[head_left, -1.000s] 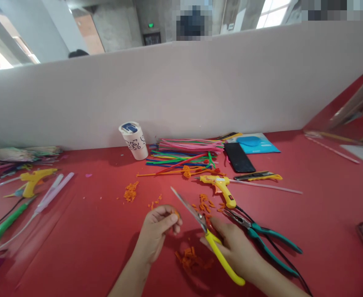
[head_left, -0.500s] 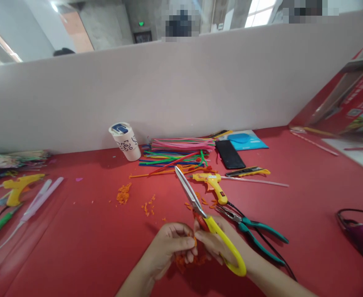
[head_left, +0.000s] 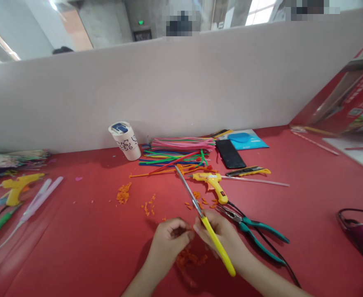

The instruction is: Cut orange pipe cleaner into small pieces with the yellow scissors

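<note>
My right hand (head_left: 223,239) grips yellow-handled scissors (head_left: 204,220), blades closed and pointing up and away to the left. My left hand (head_left: 170,239) is pinched shut right beside it on a small orange piece that is mostly hidden by the fingers. The two hands touch at the fingertips. Below them on the red table (head_left: 85,243) lies a small heap of orange cuttings (head_left: 190,260). More orange bits (head_left: 123,193) are scattered further out.
Green-handled pliers (head_left: 255,233) and a yellow glue gun (head_left: 214,185) lie just right of my hands. Behind are coloured pipe cleaners (head_left: 178,150), a white cup (head_left: 125,140), a black phone (head_left: 230,153) and a utility knife (head_left: 249,170). Another glue gun (head_left: 17,187) lies far left.
The scissors have turned edge-on and their blades have closed. My left hand has shifted slightly up toward the scissors, fingertips now meeting the right hand.
</note>
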A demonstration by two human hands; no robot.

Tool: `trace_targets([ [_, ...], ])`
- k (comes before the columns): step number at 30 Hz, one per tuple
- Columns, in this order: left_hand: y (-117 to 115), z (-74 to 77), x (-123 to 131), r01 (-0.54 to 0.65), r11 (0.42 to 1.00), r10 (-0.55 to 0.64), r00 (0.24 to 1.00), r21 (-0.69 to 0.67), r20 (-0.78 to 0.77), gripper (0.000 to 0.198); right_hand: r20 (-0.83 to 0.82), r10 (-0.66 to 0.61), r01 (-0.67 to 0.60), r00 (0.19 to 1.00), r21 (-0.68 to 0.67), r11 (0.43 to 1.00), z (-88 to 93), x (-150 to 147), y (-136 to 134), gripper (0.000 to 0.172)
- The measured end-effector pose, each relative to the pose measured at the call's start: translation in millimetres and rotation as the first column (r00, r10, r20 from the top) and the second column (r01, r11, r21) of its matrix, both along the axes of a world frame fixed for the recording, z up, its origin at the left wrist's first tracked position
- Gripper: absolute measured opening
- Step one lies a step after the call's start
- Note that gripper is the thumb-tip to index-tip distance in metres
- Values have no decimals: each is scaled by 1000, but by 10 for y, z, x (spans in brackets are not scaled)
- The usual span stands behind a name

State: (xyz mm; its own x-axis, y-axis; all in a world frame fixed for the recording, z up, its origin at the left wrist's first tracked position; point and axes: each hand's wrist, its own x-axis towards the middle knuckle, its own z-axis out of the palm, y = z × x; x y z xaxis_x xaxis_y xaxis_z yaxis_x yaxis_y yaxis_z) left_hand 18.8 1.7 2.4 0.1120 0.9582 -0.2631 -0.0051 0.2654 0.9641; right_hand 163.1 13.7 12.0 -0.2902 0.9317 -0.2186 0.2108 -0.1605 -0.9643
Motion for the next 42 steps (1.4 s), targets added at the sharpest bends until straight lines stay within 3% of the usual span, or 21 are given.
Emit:
trace_targets([
  [4,44,11,-51,-153,978,188,945,-143,269,11,184,5,-44,983,211,977,-78,112,35,31],
  [6,65,7,-80,-197,964,251,899,-179,358,10,316,3,-85,949,245,966,-121,160,45,32],
  [13,110,-6,-145,-299,940,340,846,-163,410,6,532,51,-215,845,251,944,-70,124,11,23],
  [16,95,-6,-131,-237,966,260,905,-107,338,6,479,16,-159,878,259,953,-75,74,-10,19],
  [19,54,-14,-87,-75,994,88,974,-74,207,6,294,4,-66,956,203,977,-106,46,-22,19],
  [23,12,-28,-30,58,998,-55,996,-32,68,7,71,37,-45,997,114,992,-72,36,-32,12],
  [35,-18,2,6,91,995,-89,995,39,-46,3,-38,41,-38,998,58,998,-57,26,-6,9],
  [42,8,3,-16,-3,1000,2,999,9,47,5,31,57,-61,998,114,992,-86,48,-6,18],
])
